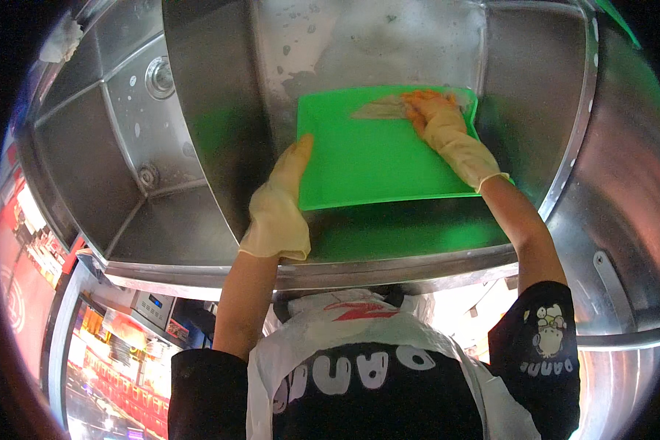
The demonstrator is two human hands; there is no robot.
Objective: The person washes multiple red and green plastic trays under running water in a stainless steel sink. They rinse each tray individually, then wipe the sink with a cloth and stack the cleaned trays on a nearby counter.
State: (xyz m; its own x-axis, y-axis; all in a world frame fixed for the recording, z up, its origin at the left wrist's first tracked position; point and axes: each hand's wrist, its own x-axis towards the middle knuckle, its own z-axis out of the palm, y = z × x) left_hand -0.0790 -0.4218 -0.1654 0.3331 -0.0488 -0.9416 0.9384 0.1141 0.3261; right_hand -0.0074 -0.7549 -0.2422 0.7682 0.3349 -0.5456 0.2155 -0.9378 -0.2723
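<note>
A flat green plastic board or tray (363,159) is tilted inside the larger basin of a stainless steel sink (385,49). My left hand (286,181), in a loose pale rubber glove, grips its left edge with the thumb over the top face. Near the far right corner, my gloved right hand (434,115) presses a pale, thin cloth (378,107) against the green surface. Blur hides the exact shape of the cloth, and part of it lies under the fingers.
A steel divider (214,110) separates this basin from a second one (143,126) on the left, where a drain (159,77) shows. The sink's front rim (330,275) runs close before my white apron (357,319). A steel wall (616,209) stands at right.
</note>
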